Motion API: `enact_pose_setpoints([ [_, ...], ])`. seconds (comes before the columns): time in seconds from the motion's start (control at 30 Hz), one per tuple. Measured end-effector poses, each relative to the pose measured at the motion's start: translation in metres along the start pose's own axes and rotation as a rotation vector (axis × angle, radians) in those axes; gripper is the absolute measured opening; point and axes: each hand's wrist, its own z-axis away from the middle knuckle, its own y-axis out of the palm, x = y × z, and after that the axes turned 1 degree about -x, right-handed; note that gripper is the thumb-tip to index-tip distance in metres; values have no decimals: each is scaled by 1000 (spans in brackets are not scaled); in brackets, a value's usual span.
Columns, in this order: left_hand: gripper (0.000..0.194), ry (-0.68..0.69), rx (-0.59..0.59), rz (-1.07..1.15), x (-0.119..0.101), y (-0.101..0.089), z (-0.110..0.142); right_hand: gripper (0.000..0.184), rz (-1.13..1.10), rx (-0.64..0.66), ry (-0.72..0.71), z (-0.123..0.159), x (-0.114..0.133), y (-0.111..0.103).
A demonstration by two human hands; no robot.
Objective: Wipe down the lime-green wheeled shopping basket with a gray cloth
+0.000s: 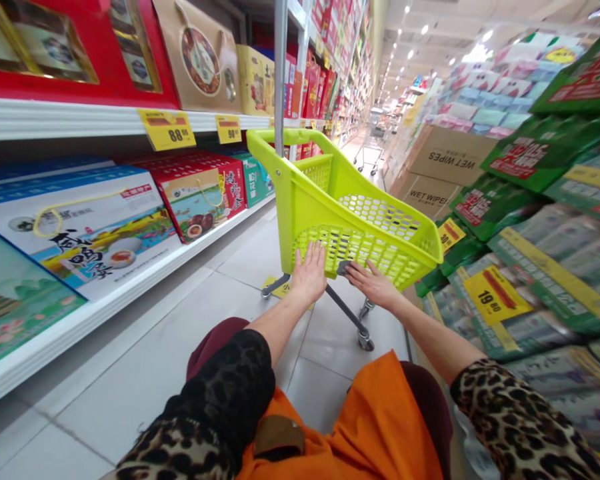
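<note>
A lime-green plastic shopping cart (360, 193) with perforated sides stands on the floor in front of me. My left hand (309, 272) lies open against the lower part of its near side, fingers spread and pointing up. To the right, my right hand (375, 285) reaches the basket's lower edge. Its fingertips press on a small dark grey piece (344, 268) that looks like a cloth against the cart. The cart's grey leg (347, 308) slants down to a caster wheel (365, 341) below my hands.
Shelves (130, 120) with boxed goods line the left, including a white egg box (95, 227). Stacked green packs (530, 153) and wet-wipes cartons (445, 157) rise close on the right. Farther down the aisle stands another cart (373, 143). An orange apron (375, 427) covers my lap.
</note>
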Motion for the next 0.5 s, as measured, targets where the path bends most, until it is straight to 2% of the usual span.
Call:
enact_pose_setpoints([
  [0.07, 67, 4, -9, 2, 4, -2, 0, 46, 9, -39, -8, -14, -10, -16],
  [0.2, 69, 2, -33, -6, 10, -4, -2, 54, 76, -220, 169, -51, -35, -54],
  [0.27, 69, 8, -45, -13, 12, -4, -3, 52, 105, -254, 193, -64, -41, -61],
  [0.37, 71, 20, -53, -26, 16, -4, -3, 49, 113, -215, 152, -66, -35, -51],
  [0.5, 70, 27, -50, -41, 21, -5, -1, 46, 70, -135, 104, -50, -8, -15],
])
